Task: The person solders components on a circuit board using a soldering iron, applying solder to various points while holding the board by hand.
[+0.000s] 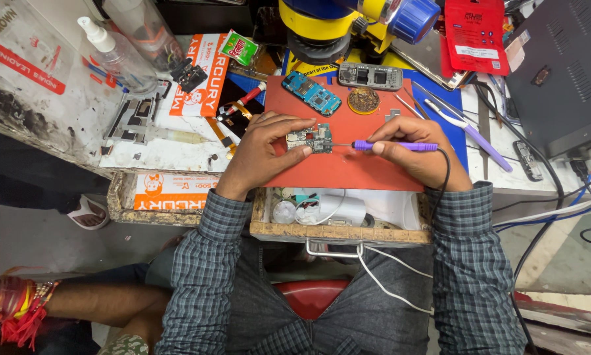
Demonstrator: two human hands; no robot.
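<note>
My left hand (262,154) pinches a small phone circuit board (310,139) flat on the red work mat (348,167). My right hand (417,150) grips a purple-handled soldering iron (394,146) by its handle, with the thin metal tip touching the board's right edge. A black cable runs from the iron's handle back over my right wrist. Both sleeves are dark plaid.
On the mat's far side lie a blue circuit board (312,93), a grey phone frame (370,76) and a round brass tip cleaner (363,100). Tweezers and a purple tool (470,131) lie right. A yellow-blue microscope (348,23) hangs above. An open drawer (338,213) sits below. Another person's arm (78,302) is lower left.
</note>
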